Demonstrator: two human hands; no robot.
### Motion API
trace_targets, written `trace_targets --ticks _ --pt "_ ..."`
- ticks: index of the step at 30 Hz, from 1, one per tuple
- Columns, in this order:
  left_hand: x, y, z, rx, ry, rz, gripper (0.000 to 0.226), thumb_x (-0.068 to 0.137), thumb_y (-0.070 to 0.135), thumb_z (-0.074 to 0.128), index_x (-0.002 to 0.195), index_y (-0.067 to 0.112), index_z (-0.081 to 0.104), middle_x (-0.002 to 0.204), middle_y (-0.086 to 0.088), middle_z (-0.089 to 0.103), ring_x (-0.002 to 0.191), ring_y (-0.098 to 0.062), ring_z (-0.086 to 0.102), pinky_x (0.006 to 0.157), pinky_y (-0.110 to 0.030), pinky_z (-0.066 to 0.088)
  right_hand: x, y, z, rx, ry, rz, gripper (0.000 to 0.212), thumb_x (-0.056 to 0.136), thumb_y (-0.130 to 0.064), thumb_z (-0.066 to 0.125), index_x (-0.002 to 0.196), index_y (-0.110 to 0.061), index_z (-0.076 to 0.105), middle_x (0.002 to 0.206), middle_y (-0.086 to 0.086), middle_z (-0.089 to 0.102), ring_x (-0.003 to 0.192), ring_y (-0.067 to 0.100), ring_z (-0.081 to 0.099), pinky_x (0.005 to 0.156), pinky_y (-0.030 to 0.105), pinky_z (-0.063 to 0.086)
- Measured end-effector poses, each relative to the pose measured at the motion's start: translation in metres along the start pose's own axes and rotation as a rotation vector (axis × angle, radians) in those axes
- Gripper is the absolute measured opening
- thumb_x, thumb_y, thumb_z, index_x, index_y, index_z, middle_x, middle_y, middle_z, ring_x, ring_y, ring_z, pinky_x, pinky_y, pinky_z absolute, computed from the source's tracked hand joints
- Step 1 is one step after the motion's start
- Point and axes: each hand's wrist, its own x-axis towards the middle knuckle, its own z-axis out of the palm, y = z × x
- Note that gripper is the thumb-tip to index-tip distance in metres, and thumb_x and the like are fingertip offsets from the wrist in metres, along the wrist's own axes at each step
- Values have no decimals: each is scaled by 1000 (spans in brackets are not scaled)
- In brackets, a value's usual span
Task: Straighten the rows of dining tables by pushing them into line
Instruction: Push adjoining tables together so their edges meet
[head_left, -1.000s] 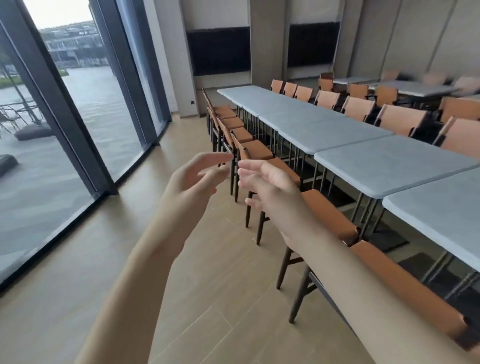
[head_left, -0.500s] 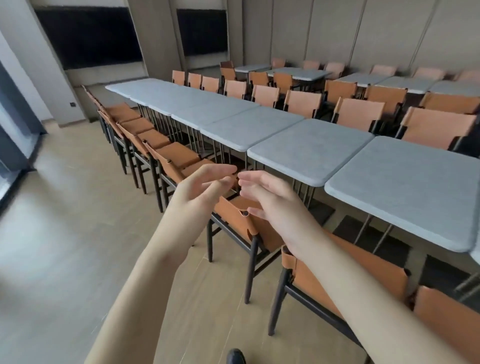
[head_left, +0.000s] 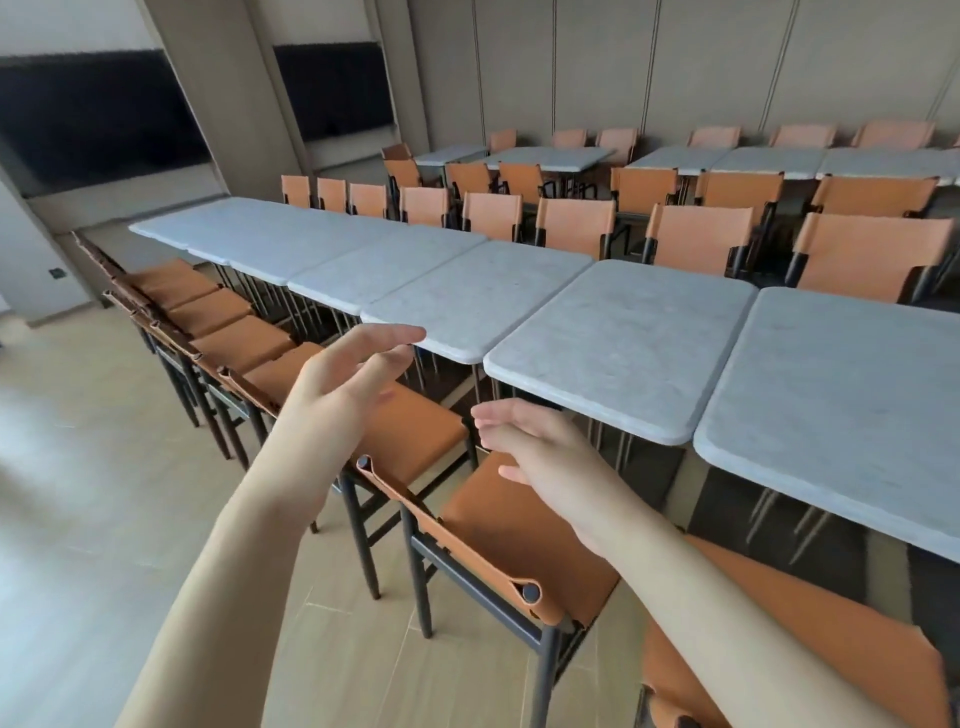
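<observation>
I see a dining room with a pale wood floor, beige wall panels and two dark panels on the far wall. A long row of grey tables runs from the far left toward the near right, their tops set edge to edge. The near edges do not make one line: each top steps a little further toward me than the one beyond it. The closest full top, table A, sits just right of centre, with table B touching it on the left and table C touching it on the right. A second row of tables stands well apart at the back.

Orange chairs line my side of the row, seats tucked toward the tables. The nearest chair stands directly under my right forearm. More orange chairs face the row from its far side.

My left hand is raised in the air with the fingers loose and apart, holding nothing, its fingertips near the front edge of table B. My right hand is lower, fingers relaxed and slightly spread, also holding nothing, just beside the front left corner of table A. I cannot tell whether either hand touches a table.
</observation>
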Motion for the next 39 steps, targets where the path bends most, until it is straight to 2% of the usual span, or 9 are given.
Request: trace_targets --ticks 9,14,17,23,28,31,33,36,39 --pt "128 -70 5 -57 -52 -59 24 103 21 53 111 30 74 113 20 72 117 0 62 108 -40 47 124 42 -6 -8 90 113 24 99 -26 57 118 -36 69 118 -22 67 116 -6 58 112 38 45" --pt "225 -122 4 -90 -119 -100 17 96 31 60 106 33 75 112 17 72 117 -2 62 109 -41 47 212 63 -3 12 179 175 23 97 -29 59 114 -40 70 118 -22 68 115 -7 59 110 38 46" --pt "300 -155 11 -115 -159 -125 19 100 25 58 104 31 76 117 13 70 120 -6 60 108 -40 47 269 73 -5 33 292 199 23 96 -31 60 113 -42 71 117 -24 68 114 -8 59 110 37 47" --pt "417 -214 69 -177 -311 -234 19 100 18 56 100 26 73 106 20 72 115 -3 63 104 -33 49 345 103 -37 62 500 300 23 97 -29 59 117 -35 70 114 -25 67 110 -12 59 109 34 48" --pt "476 -260 150 -130 -553 -205 16 89 35 60 98 37 73 116 20 70 119 -9 61 109 -40 45 376 141 -96 90 823 342 23 97 -27 56 116 -32 69 119 -26 65 119 -4 57 109 36 48" --pt "492 -295 208 -63 -691 -122 19 97 17 60 96 34 70 120 14 67 116 -7 60 102 -27 45 383 185 -127 66 1053 401 32 97 -26 53 128 -30 61 130 -19 60 124 2 56 110 39 46" --pt "498 -322 254 34 -792 -18 19 97 11 61 98 29 68 127 8 62 119 -12 58 104 -33 45 386 218 -144 51 1184 486 49 100 -27 51 148 -29 42 151 -8 43 138 11 45 116 38 37" --pt "511 -363 329 331 -1023 260 21 99 23 60 118 30 63 146 7 46 135 -20 46 109 -33 36 399 266 -160 76 1288 598 70 104 -28 48 161 -25 8 168 -4 1 155 18 13 120 38 22" --pt "523 -401 400 576 -1151 480 43 103 39 48 145 31 45 165 9 20 151 -19 21 123 -39 15 414 310 -169 154 1373 624 73 106 -31 45 162 -27 -1 168 -9 -13 156 16 2 119 39 21"
